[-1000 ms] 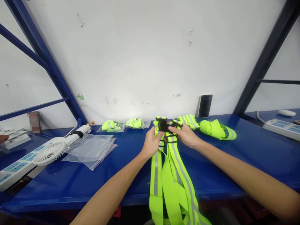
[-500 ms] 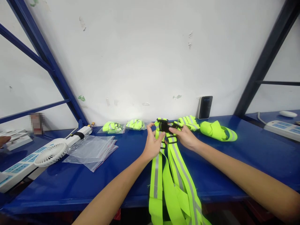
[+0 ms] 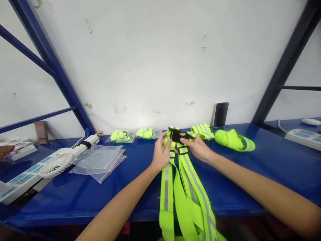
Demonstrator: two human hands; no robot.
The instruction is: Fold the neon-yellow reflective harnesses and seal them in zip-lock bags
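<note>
In the head view, the left hand [image 3: 162,152] and right hand [image 3: 199,147] both have their fingers pinched on the straps [image 3: 181,197], the right thumb at the black buckle [image 3: 176,135] between the hands. The buckle end points away from the person, toward the wall [image 3: 150,60]. From the fingers the long axis runs back toward the person, the lower end slanting a little right, past the near edge of the desk [image 3: 276,160] and out of frame.

Beyond the right fingers lies a striped bundle [image 3: 202,131], with a roll [image 3: 229,140] farther right and a clock [image 3: 220,114] behind. Left of the left fingers are two bagged bundles [image 3: 120,136]; nearer the person, clear bags [image 3: 100,159], then a fan [image 3: 56,165] and a power strip [image 3: 27,175]. Well apart, far left, is another person's hand [image 3: 5,151].
</note>
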